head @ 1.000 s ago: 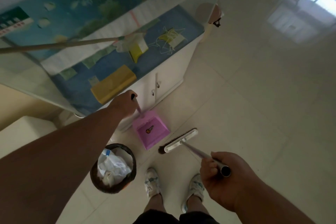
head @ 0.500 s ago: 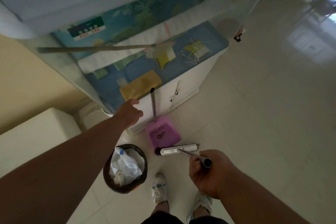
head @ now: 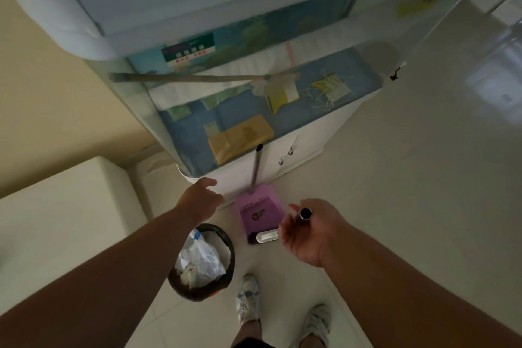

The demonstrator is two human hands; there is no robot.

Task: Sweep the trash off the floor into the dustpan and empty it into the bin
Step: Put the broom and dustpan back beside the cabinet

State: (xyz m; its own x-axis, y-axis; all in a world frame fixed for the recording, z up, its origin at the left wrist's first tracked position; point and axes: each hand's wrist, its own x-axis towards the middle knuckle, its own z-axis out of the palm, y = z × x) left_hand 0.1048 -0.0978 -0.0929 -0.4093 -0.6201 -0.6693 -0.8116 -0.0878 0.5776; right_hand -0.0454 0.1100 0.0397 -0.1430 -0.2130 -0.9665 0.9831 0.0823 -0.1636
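Observation:
A pink dustpan point(head: 261, 212) sits on the floor against the white cabinet, its long handle point(head: 257, 167) standing up on its own. My left hand point(head: 199, 200) hovers open just left of it, touching nothing. My right hand point(head: 313, 234) holds the top of the broom's metal handle point(head: 305, 213) in a loose grip, thumb and fingers partly spread. The white broom head point(head: 267, 235) with dark bristles rests at the dustpan's front lip. A dark round bin point(head: 231, 258) holding crumpled white plastic stands below my left forearm.
A glass-fronted tank on a white cabinet point(head: 305, 150) rises straight ahead. A pale block point(head: 65, 215) fills the left side. My shoes point(head: 248, 299) stand right of the bin. Glossy tile floor point(head: 409, 206) stretches to the right.
My left hand let go of the dustpan handle and drew back to the left. The broom came closer and more upright, its head now at the dustpan's lip. My right grip has loosened.

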